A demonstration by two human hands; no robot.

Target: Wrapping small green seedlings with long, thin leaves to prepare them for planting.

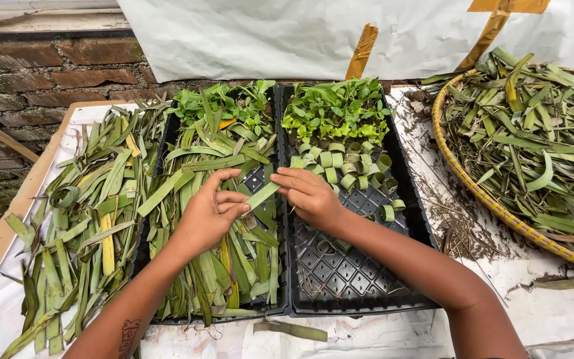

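Over the trays point(280, 199), both hands pinch one leaf strip point(262, 195): left hand point(208, 214) at its near end, right hand point(312, 196) at its far end. Strip looks light, limp, tear-prone; best held by the ends.

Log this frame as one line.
left hand: holds leaf strip | right hand: holds same strip | over black trays | leaf rings in right tray

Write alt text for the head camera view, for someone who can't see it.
Two bare hands, left hand and right hand, hold a green leaf strip between them over two black seedling trays holding cut leaves, rolled leaf rings and seedlings.
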